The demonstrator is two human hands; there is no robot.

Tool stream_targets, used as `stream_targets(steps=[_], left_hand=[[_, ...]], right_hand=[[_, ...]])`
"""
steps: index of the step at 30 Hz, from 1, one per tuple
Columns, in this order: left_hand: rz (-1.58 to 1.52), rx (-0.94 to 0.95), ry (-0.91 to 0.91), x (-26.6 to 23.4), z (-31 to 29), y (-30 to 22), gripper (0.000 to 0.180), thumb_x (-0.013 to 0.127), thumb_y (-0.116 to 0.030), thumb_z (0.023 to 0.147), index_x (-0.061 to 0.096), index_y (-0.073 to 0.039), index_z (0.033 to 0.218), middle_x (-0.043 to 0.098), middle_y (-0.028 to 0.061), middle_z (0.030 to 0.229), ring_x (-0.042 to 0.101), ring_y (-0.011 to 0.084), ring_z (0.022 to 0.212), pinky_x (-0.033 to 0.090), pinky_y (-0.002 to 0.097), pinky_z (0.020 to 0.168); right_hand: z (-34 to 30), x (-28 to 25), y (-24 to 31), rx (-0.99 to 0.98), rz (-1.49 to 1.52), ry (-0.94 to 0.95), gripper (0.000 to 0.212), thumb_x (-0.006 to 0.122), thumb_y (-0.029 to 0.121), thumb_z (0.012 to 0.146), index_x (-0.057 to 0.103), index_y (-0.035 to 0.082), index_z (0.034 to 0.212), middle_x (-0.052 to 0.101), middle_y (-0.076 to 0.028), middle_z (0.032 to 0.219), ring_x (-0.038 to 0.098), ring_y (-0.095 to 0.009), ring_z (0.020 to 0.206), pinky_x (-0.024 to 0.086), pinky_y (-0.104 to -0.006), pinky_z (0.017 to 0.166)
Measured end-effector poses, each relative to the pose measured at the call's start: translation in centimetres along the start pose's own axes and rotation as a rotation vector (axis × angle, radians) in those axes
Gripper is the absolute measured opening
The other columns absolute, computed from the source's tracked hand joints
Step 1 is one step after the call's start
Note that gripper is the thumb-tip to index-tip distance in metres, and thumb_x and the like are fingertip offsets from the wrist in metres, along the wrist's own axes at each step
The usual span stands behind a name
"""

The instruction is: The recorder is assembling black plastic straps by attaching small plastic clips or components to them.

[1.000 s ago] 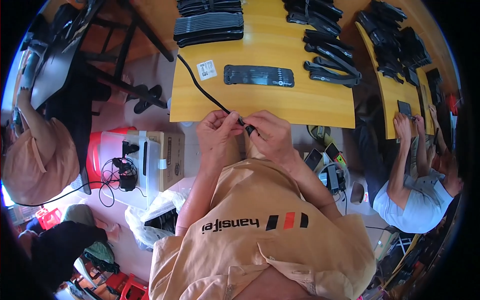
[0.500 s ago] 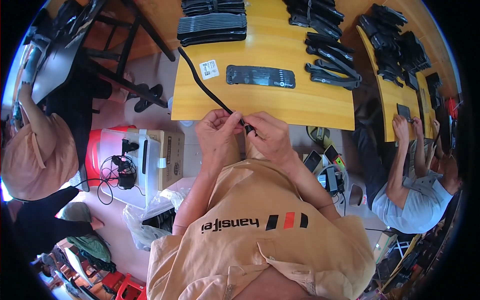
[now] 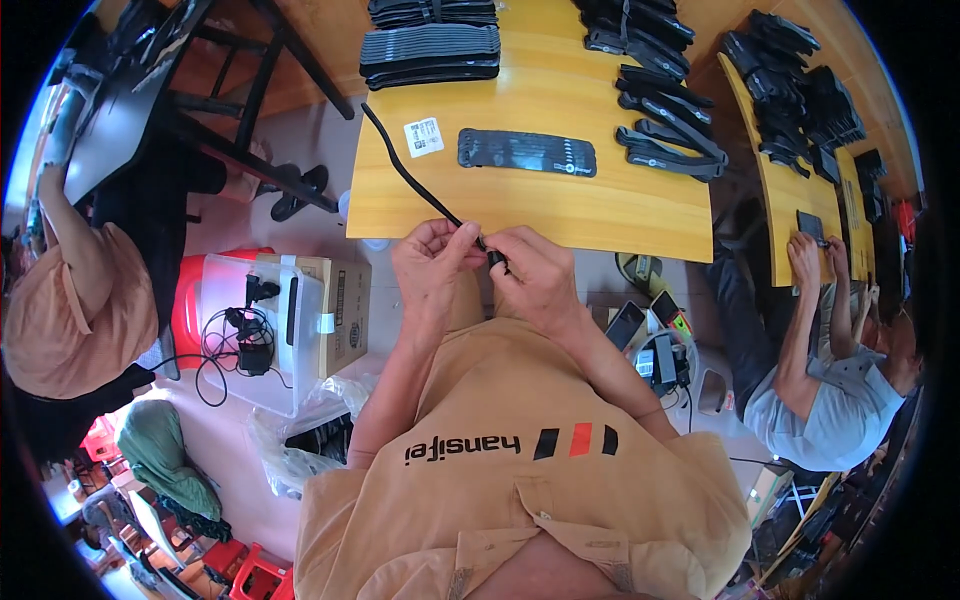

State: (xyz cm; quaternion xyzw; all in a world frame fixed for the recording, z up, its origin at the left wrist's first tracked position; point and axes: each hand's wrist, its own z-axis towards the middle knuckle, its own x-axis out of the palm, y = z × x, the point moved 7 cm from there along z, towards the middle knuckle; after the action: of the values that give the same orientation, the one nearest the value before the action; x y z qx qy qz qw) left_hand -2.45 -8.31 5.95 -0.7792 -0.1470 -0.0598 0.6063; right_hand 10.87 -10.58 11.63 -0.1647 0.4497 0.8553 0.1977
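Observation:
A long, narrow black strap (image 3: 397, 162) runs from the tabletop over its front edge into my hands. My left hand (image 3: 432, 268) pinches it between thumb and fingers. Close beside it, my right hand (image 3: 538, 272) is closed on the strap's near end, where a short black piece shows below the fingers. Just what the fingertips press together is hidden. Beyond my hands a flat black strip bundle (image 3: 525, 152) lies on the yellow table (image 3: 560, 215). A small white label sheet (image 3: 423, 137) lies to its left.
Stacked black straps (image 3: 430, 50) stand at the table's far left, and looped black straps (image 3: 665, 140) at its right. A clear plastic bin with cables (image 3: 295, 345) and a cardboard box (image 3: 350, 310) are on the left. Co-workers sit on both sides, one at another table (image 3: 760, 180).
My hands keep nearly the same grip on the strap, with only slight finger movement. At the left, a co-worker's leg has drawn back, uncovering a green cloth. The view has shifted a little.

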Motion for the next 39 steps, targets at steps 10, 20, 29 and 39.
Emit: stream_targets(steps=[10,20,29,39], left_hand=[[0.381,-0.074,0.070,-0.3,-0.6,0.4,0.023,0.066,-0.016,0.083,0.063,0.006,0.078,0.063,0.0068,0.066,0.059,0.0090,0.057,0.048,0.0205,0.052],[0.455,-0.036,0.187,-1.3,-0.3,2.4,0.025,0.059,-0.019,0.088,0.060,0.003,0.077,0.058,0.0044,0.060,0.055,0.0083,0.052,0.045,0.0220,0.048],[0.744,0.139,0.194,-0.8,-0.5,1.6,0.025,0.051,-0.019,0.089,0.052,0.002,0.075,0.053,0.0141,0.060,0.055,0.0249,0.052,0.041,0.0359,0.051],[0.644,0.244,0.217,-1.3,-0.2,1.7,0.017,0.053,-0.012,0.086,0.050,0.002,0.076,0.045,0.0117,0.059,0.041,0.0184,0.052,0.035,0.0311,0.051]], right_hand=[[-0.6,1.4,-2.1,0.212,0.023,0.020,0.016,0.060,-0.001,0.067,0.058,0.000,0.083,0.058,-0.013,0.075,0.059,-0.028,0.064,0.048,-0.0336,0.057],[-2.7,3.9,-5.0,0.496,0.233,0.072,0.015,0.060,0.002,0.070,0.059,-0.001,0.085,0.061,-0.013,0.074,0.061,-0.023,0.064,0.049,-0.0323,0.059],[-2.1,3.5,-3.6,0.333,0.088,0.052,0.013,0.058,-0.003,0.070,0.057,-0.002,0.083,0.059,-0.011,0.073,0.059,-0.019,0.060,0.048,-0.0275,0.054],[-1.9,3.5,-2.9,0.302,0.060,0.014,0.013,0.059,-0.003,0.069,0.057,-0.002,0.082,0.058,-0.012,0.072,0.059,-0.021,0.060,0.048,-0.0282,0.054]])
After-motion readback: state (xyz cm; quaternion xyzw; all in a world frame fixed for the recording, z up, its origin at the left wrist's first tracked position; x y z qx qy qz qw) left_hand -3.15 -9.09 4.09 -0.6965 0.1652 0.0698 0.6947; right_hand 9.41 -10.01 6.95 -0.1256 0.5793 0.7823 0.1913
